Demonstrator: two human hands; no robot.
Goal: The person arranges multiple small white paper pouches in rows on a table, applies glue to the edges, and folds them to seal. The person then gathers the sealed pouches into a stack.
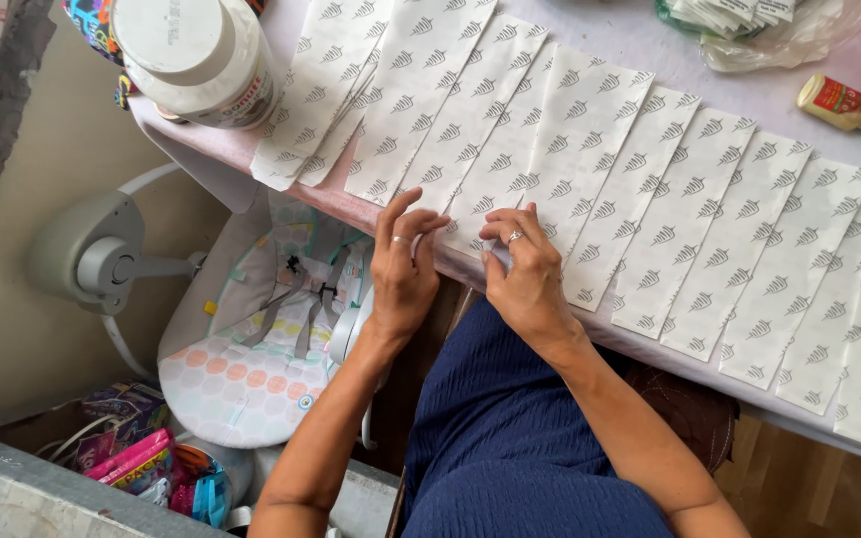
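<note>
**Both hands at the edge of one paper strip**

The person sits at a surface point(640, 40) covered with a pale cloth, and many long white paper strips with a small grey leaf pattern lie on it side by side, some overlapping. Both hands work on one strip point(480, 214) at the near edge of the surface, in the left half of the row.

The left hand point(403, 267) rests on the near end of this strip; its fingers are a little spread and bent, and the tips press on the paper. The right hand point(522, 264) is just beside it, with the fingers curled together over the strip's near end. It seems to pinch the edge of the paper, but the fingertips hide the exact contact, so I cannot tell this for sure.

My judgement is that the step in hand is folding or peeling the near end of this strip. The next move calls for a steady hold with one hand while the other works the thin edge, without shifting the neighbouring strips point(680, 219) that touch it.

A small glue bottle point(842, 105) lies far right, and a large white jar point(201, 60) stands at the far left corner.
</note>
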